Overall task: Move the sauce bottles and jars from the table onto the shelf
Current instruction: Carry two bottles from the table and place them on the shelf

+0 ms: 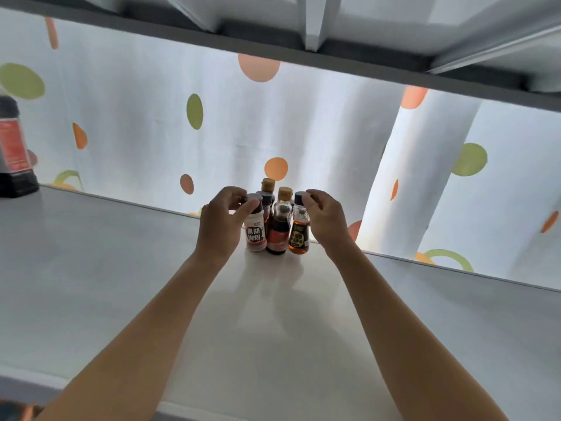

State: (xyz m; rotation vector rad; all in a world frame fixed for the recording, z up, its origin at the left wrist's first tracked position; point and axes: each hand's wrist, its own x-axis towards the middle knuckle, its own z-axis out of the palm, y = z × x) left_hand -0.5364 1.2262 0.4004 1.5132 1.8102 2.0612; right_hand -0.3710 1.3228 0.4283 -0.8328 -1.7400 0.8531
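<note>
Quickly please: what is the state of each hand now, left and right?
Left hand: grip closed around the top of the white pepper bottle.
Right hand: fingertips pinch the black cap of the amber oil bottle.

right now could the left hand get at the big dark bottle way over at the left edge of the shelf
Probably yes. The left hand is busy gripping the white pepper jar, but the shelf between it and the big dark bottle looks bare once it lets go.
</note>
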